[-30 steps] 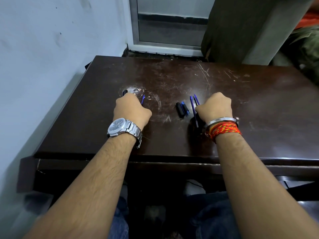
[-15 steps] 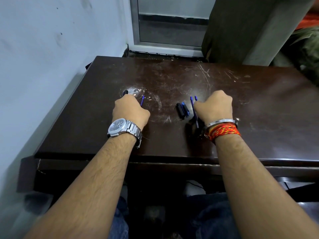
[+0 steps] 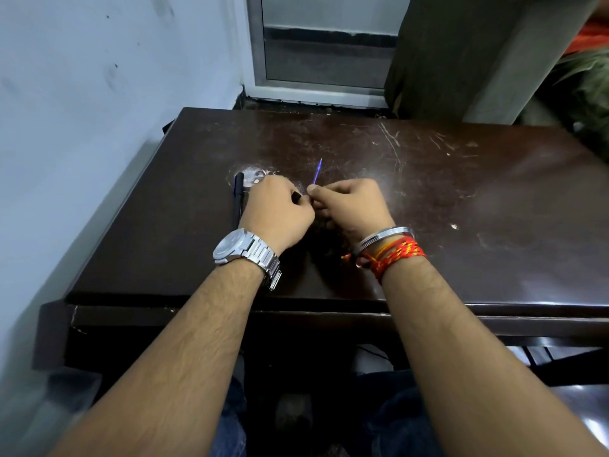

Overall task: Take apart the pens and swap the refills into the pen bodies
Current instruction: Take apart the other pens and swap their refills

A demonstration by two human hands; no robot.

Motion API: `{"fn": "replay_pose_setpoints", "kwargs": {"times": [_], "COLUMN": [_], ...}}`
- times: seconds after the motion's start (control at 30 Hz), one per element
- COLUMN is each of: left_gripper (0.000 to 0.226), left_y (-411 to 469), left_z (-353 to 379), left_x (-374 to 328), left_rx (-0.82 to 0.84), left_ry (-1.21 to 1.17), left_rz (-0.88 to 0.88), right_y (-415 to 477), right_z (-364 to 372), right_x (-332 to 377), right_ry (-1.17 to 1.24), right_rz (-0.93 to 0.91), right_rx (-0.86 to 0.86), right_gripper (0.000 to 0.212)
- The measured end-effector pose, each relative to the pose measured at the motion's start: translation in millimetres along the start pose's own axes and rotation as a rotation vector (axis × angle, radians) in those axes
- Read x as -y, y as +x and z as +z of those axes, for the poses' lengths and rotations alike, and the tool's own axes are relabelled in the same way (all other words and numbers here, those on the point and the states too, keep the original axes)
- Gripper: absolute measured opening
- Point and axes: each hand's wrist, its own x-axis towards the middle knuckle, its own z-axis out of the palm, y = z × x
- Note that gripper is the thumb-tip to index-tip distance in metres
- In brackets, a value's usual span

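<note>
step: i judge this to be the refitting part of the swap, a refill going into a pen part held between my 2 hands.
left hand: my left hand (image 3: 276, 211) is curled narrow around a small dark pen part (image 3: 297, 196), of which only an end shows between my fingers; i cannot tell if it is a barrel or a cap.
right hand: my right hand (image 3: 351, 206) is pinched tight on the blue refill (image 3: 317, 171), thumb and forefinger at its lower end.
refill: it sticks up and away from me toward the far edge of the table (image 3: 461, 209), tip in the air, tilted a little to the right.
hands together: fingertips touching or nearly so, near the middle of the table, well back from the near edge.
spare pen: 1 dark pen (image 3: 238, 199) lies flat just left of my left hand, pointing at the far edge, toward the table's left edge.
hidden: any other loose parts are under my hands; i cannot see them.
next move: i think the refill's end must be lined up with the bore of the dark part and slid in straight; it is thin and will bend if pushed off axis.
risk: a small part could slip and roll on the smooth tabletop.
</note>
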Motion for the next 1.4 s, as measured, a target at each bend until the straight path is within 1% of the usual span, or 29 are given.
{"fn": "replay_pose_setpoints", "kwargs": {"times": [0.07, 0.13, 0.2, 0.27, 0.33, 0.4, 0.5, 0.6, 0.77, 0.87, 1.1, 1.2, 1.27, 1.33, 1.4], "left_gripper": [0.023, 0.016, 0.007, 0.006, 0.010, 0.016, 0.022, 0.024, 0.023, 0.022, 0.018, 0.022, 0.025, 0.023, 0.021], "left_y": [-0.5, -0.7, 0.3, 1.1, 2.1, 3.4, 4.2, 3.2, 3.1, 3.3, 2.5, 1.8, 2.9, 4.8, 6.3], "left_z": [1.9, 3.2, 4.7, 6.6, 8.8, 11.2, 14.0, 13.1, 12.3, 12.6, 12.0, 12.2, 14.0, 15.5, 17.8], "left_x": [0.4, 0.5, 1.9, 3.3, 4.6, 5.8, 6.8, 5.7, 6.4, 6.6, 6.1, 6.1, 8.1, 10.0, 11.3], "left_rx": [-0.001, 0.003, -0.007, 0.015, 0.071, 0.126, 0.163, 0.166, 0.149, 0.143, 0.139, 0.147, 0.125, 0.104, 0.092], "left_ry": [-0.043, -0.111, -0.213, -0.297, -0.358, -0.397, -0.419, -0.416, -0.415, -0.420, -0.445, -0.452, -0.462, -0.484, -0.570], "left_rz": [0.075, 0.113, 0.088, 0.034, -0.019, -0.050, -0.058, -0.053, -0.053, -0.053, -0.037, -0.005, 0.015, 0.013, 0.003], "right_y": [0.5, 0.9, -0.3, -2.8, -6.0, -8.7, -12.2, -13.1, -11.1, -10.9, -12.6, -13.7, -13.8, -14.9, -14.4], "right_z": [-2.7, -6.0, -9.5, -13.0, -14.4, -12.6, -8.5, -7.5, -8.4, -7.6, -6.4, -1.6, 3.0, 6.1, 5.4], "right_x": [0.8, 2.6, 6.6, 12.6, 18.7, 22.6, 23.8, 23.7, 22.1, 21.9, 20.6, 19.1, 16.7, 15.9, 16.4], "right_ry": [0.129, 0.148, 0.166, 0.265, 0.369, 0.432, 0.434, 0.421, 0.419, 0.433, 0.392, 0.403, 0.326, 0.219, 0.242], "right_rz": [-0.021, -0.076, -0.135, -0.196, -0.271, -0.336, -0.384, -0.385, -0.371, -0.369, -0.355, -0.319, -0.307, -0.305, -0.285], "right_rx": [0.016, -0.043, -0.178, -0.299, -0.353, -0.371, -0.362, -0.340, -0.314, -0.310, -0.272, -0.185, -0.122, -0.069, -0.069], "right_gripper": [0.023, 0.023, 0.022, 0.019, 0.015, 0.012, 0.015, 0.014, 0.014, 0.011, 0.009, 0.007, 0.005, 0.003, 0.005]}}
